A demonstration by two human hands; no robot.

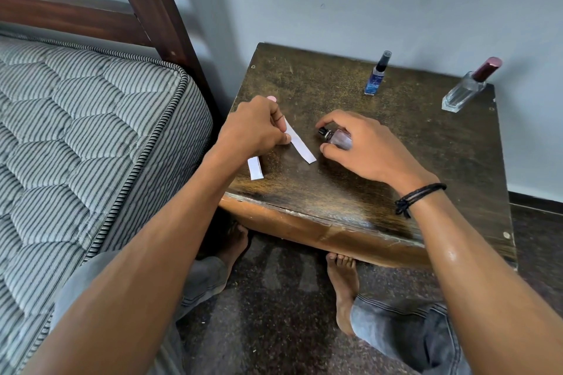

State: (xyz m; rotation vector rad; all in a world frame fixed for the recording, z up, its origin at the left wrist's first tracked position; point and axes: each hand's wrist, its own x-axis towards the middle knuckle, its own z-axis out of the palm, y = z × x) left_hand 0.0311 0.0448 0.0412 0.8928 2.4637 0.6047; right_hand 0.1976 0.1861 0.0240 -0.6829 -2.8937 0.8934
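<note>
Left hand (254, 128): you pinched the white paper strip (300, 144) by its upper end, at the centre of the frame
Right hand (362, 146): your fingers curled round the small bottle (338, 138), just right of the strip; its dark nozzle pointed left
Table (441, 137): a second strip (255, 168) lay near its left edge; a blue spray bottle (376, 76) and a clear bottle (464, 91) stood upper right

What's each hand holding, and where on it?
The left hand pinches the paper strip near its upper end; right hand grips the small bottle round its body.
</note>
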